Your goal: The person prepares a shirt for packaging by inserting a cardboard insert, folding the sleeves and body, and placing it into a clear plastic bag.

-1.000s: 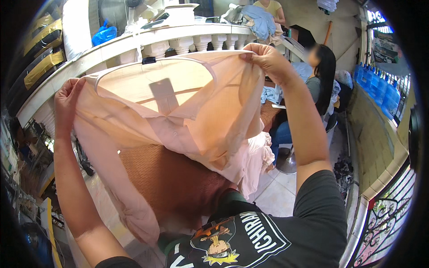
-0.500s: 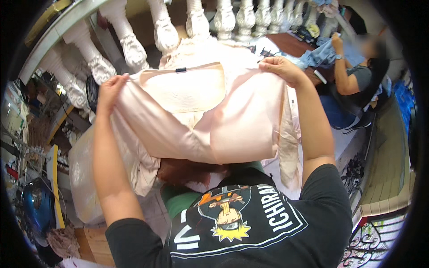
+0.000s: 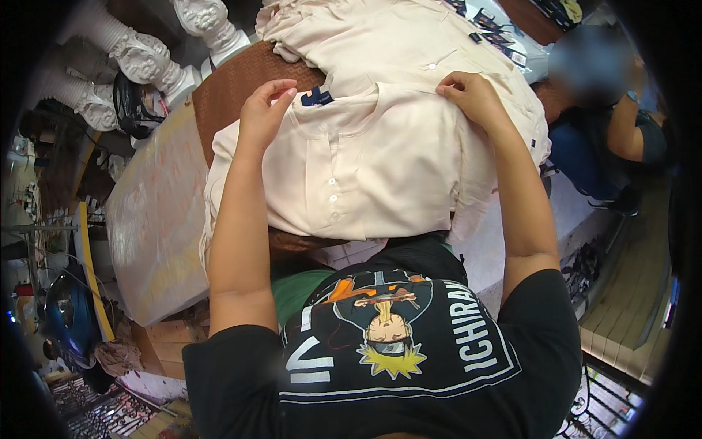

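Note:
A cream shirt (image 3: 292,172) with a buttoned front placket lies front side up before me, its neckline away from me and a dark label at its collar. My left hand (image 3: 265,113) is over the left shoulder beside that label, its fingers stretched out and thumb a little apart, holding nothing. At the other shoulder my right hand (image 3: 472,101) is closed, thumb and fingers pinching the cloth. More cream garments (image 3: 380,36) lie in a heap just beyond, touching this shirt.
The brown tabletop (image 3: 230,80) shows at the left of the cloth. A large plastic-wrapped bundle (image 3: 157,234) stands to its left. White balusters (image 3: 150,58) rise at the far left. Another person (image 3: 629,135) sits at the right. Dark tags in clear packets (image 3: 497,36) lie at the back.
The shirt, held up and spread between both hands with its inside showing, has been lowered onto the table, front up. My left hand has moved right and let go of the cloth.

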Demonstrator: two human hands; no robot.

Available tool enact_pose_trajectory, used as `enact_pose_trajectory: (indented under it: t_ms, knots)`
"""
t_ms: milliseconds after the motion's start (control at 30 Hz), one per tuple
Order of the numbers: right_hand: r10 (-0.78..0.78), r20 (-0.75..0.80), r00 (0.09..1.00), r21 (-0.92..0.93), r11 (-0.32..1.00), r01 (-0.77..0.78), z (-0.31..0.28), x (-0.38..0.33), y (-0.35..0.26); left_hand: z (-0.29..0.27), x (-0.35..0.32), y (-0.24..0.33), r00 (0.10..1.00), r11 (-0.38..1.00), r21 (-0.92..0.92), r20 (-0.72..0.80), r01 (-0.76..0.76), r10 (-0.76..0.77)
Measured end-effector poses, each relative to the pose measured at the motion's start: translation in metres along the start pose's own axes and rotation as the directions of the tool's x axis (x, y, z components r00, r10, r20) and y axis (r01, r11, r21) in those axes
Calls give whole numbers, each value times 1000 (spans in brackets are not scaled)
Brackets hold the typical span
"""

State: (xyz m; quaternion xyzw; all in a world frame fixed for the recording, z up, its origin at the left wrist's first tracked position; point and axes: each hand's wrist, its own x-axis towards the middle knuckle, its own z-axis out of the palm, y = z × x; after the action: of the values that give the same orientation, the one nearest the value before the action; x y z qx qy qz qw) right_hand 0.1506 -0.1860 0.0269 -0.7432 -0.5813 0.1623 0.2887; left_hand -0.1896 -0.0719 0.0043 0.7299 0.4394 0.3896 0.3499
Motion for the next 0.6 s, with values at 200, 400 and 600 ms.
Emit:
enact_pose_trajectory:
  t_ms: [200, 400, 600]
  knots:
    - [-245, -158, 957, -199, 957, 212, 10, -15, -23, -20, 7, -48, 999, 947, 319, -35, 38, -28]
    - [-450, -184, 874, -387, 850, 356, 24, -16, -31, -38, 7, -79, 999, 869, 493, -34, 45, -33]
    - [-319, -169, 933, -437, 872, 219, 25, -20, -32, -44, 8, -89, 995, 730, 682, 38, 41, -92]
